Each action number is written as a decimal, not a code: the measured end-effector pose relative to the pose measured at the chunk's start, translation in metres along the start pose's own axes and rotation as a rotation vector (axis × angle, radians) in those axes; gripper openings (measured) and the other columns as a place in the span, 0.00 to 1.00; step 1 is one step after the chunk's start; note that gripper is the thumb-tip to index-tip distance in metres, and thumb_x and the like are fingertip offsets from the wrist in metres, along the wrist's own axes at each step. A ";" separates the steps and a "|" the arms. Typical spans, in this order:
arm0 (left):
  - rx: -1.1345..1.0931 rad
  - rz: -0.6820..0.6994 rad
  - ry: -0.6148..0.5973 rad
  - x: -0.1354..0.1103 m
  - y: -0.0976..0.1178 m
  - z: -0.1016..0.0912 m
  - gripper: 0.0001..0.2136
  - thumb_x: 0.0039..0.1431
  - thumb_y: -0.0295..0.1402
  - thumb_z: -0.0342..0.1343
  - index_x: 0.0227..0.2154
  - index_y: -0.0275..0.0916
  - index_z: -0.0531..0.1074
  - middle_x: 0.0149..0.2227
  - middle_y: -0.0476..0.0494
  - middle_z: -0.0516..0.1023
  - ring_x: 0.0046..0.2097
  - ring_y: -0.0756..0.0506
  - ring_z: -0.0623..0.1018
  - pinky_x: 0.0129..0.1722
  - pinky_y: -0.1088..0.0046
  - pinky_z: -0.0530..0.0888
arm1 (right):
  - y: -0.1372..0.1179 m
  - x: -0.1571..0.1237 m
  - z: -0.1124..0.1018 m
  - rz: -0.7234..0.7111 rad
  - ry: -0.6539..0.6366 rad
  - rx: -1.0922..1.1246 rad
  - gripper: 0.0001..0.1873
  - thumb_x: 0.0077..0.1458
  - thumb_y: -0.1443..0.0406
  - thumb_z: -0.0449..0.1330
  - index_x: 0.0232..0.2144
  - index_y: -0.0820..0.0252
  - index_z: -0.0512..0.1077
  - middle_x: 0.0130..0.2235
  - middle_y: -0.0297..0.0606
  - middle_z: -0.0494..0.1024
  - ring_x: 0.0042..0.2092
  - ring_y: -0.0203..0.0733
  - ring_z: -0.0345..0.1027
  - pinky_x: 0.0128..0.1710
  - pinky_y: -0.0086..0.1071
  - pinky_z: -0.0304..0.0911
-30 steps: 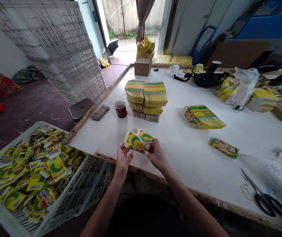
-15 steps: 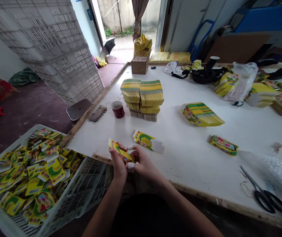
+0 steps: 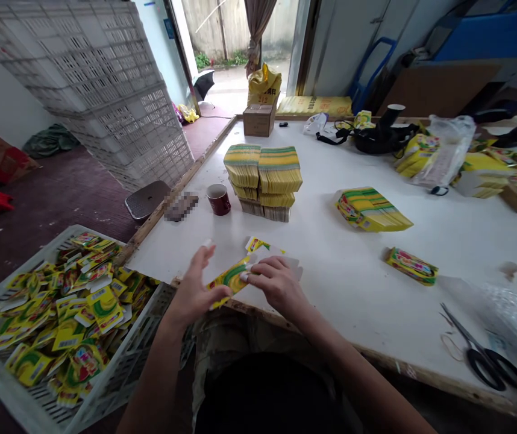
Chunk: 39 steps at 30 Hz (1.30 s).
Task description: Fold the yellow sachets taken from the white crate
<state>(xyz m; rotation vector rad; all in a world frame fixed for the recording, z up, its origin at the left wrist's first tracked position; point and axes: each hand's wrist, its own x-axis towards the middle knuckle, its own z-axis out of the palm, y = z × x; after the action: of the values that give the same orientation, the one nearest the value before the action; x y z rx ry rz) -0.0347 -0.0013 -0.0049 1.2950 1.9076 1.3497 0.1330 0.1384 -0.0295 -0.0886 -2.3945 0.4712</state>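
A flat yellow and green carton (image 3: 231,278) lies at the near edge of the white table (image 3: 340,271), held between both hands. My left hand (image 3: 195,289) has its thumb on the carton's left end while the fingers stretch upward. My right hand (image 3: 276,283) presses curled fingers on the carton's right end. Another flat carton (image 3: 258,244) lies on the table just behind my right hand, partly hidden by it.
A white crate (image 3: 73,307) full of loose cartons stands at the lower left. Stacked carton bundles (image 3: 263,178), a red cup (image 3: 219,199), a loose bundle (image 3: 371,210), a small pack (image 3: 411,265) and scissors (image 3: 484,355) are on the table. Tall stacked crates (image 3: 96,84) lean at the back left.
One carton was set down on the table. The other carton went down towards the table edge, then back onto the table, and my left fingers opened upward.
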 end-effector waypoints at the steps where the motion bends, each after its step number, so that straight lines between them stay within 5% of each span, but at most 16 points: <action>1: 0.089 -0.051 -0.136 0.001 0.004 0.000 0.41 0.44 0.48 0.64 0.58 0.36 0.53 0.57 0.35 0.62 0.56 0.39 0.66 0.55 0.62 0.64 | -0.005 0.002 -0.002 -0.072 -0.002 0.002 0.09 0.61 0.69 0.53 0.39 0.55 0.73 0.42 0.34 0.75 0.45 0.41 0.63 0.50 0.40 0.55; 3: 0.183 -0.147 -0.262 0.002 0.008 0.009 0.33 0.45 0.42 0.64 0.52 0.38 0.58 0.48 0.41 0.70 0.47 0.42 0.71 0.46 0.66 0.69 | -0.011 0.004 -0.003 -0.065 0.060 0.028 0.11 0.59 0.68 0.55 0.45 0.55 0.71 0.49 0.39 0.69 0.54 0.45 0.58 0.58 0.45 0.48; 6: 0.267 -0.182 -0.111 -0.003 0.001 0.029 0.28 0.48 0.40 0.61 0.50 0.40 0.58 0.43 0.45 0.71 0.44 0.44 0.72 0.42 0.68 0.70 | -0.011 0.000 -0.001 0.280 0.243 0.172 0.33 0.56 0.61 0.59 0.61 0.63 0.54 0.60 0.52 0.53 0.62 0.53 0.44 0.61 0.51 0.43; 8: 0.342 -0.116 -0.045 -0.009 -0.005 0.040 0.33 0.48 0.39 0.60 0.55 0.41 0.51 0.46 0.43 0.69 0.45 0.42 0.72 0.44 0.65 0.70 | -0.008 -0.003 0.002 0.559 0.184 0.491 0.37 0.57 0.54 0.56 0.61 0.70 0.52 0.57 0.56 0.57 0.60 0.54 0.50 0.59 0.49 0.49; 12: 0.404 0.123 -0.033 -0.019 -0.011 0.055 0.35 0.49 0.34 0.58 0.57 0.43 0.46 0.48 0.40 0.66 0.45 0.41 0.72 0.41 0.62 0.72 | -0.008 -0.002 0.014 0.996 -0.047 1.400 0.23 0.52 0.52 0.59 0.42 0.66 0.69 0.42 0.47 0.72 0.45 0.48 0.66 0.51 0.42 0.59; 16: 0.456 0.281 0.108 -0.021 -0.012 0.061 0.33 0.48 0.31 0.58 0.56 0.42 0.49 0.49 0.37 0.63 0.46 0.40 0.71 0.41 0.64 0.73 | -0.014 0.001 0.027 0.922 -0.092 2.007 0.26 0.48 0.50 0.63 0.44 0.60 0.70 0.45 0.42 0.71 0.46 0.44 0.65 0.51 0.37 0.59; 19: 0.517 0.305 0.166 -0.019 -0.012 0.060 0.33 0.50 0.30 0.58 0.57 0.41 0.50 0.48 0.37 0.62 0.46 0.41 0.71 0.40 0.66 0.73 | -0.015 0.001 0.025 0.923 -0.029 1.887 0.29 0.50 0.44 0.60 0.44 0.59 0.70 0.43 0.40 0.71 0.46 0.41 0.64 0.50 0.34 0.59; 22: 0.635 0.341 0.210 -0.016 -0.012 0.058 0.32 0.49 0.27 0.59 0.56 0.40 0.53 0.45 0.37 0.63 0.44 0.41 0.70 0.40 0.65 0.73 | -0.010 0.003 0.015 0.963 -0.008 1.175 0.23 0.44 0.50 0.66 0.34 0.64 0.71 0.30 0.36 0.68 0.33 0.36 0.62 0.34 0.29 0.60; 24: 0.711 0.368 0.235 -0.014 -0.012 0.057 0.31 0.47 0.26 0.60 0.54 0.40 0.56 0.44 0.38 0.64 0.43 0.40 0.70 0.39 0.65 0.72 | -0.004 0.004 0.010 0.966 -0.036 0.908 0.20 0.42 0.54 0.68 0.28 0.66 0.70 0.23 0.33 0.64 0.27 0.33 0.56 0.26 0.27 0.54; 31: 0.647 0.352 0.323 -0.011 -0.007 0.060 0.32 0.47 0.25 0.60 0.55 0.39 0.55 0.47 0.37 0.65 0.47 0.40 0.69 0.43 0.65 0.71 | -0.001 -0.011 0.028 1.169 0.100 1.862 0.22 0.33 0.62 0.73 0.29 0.64 0.68 0.28 0.33 0.70 0.28 0.31 0.64 0.34 0.26 0.65; 35: 0.592 0.314 0.296 -0.011 -0.008 0.056 0.35 0.46 0.25 0.61 0.57 0.39 0.53 0.48 0.38 0.64 0.48 0.41 0.69 0.44 0.66 0.71 | -0.003 -0.020 0.031 1.068 0.106 1.819 0.19 0.36 0.65 0.73 0.29 0.64 0.68 0.29 0.34 0.71 0.30 0.31 0.66 0.35 0.25 0.65; 39: 0.551 0.286 0.248 -0.012 -0.012 0.054 0.34 0.49 0.29 0.60 0.58 0.40 0.50 0.47 0.38 0.63 0.45 0.42 0.70 0.40 0.67 0.72 | 0.006 -0.017 0.021 0.923 0.067 1.717 0.19 0.44 0.56 0.69 0.33 0.62 0.69 0.30 0.34 0.69 0.33 0.34 0.66 0.36 0.27 0.63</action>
<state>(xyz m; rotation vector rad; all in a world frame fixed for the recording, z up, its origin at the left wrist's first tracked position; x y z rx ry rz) 0.0079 0.0120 -0.0396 1.7847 2.4559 1.1977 0.1323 0.1347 -0.0571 -0.3843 -1.0256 2.5722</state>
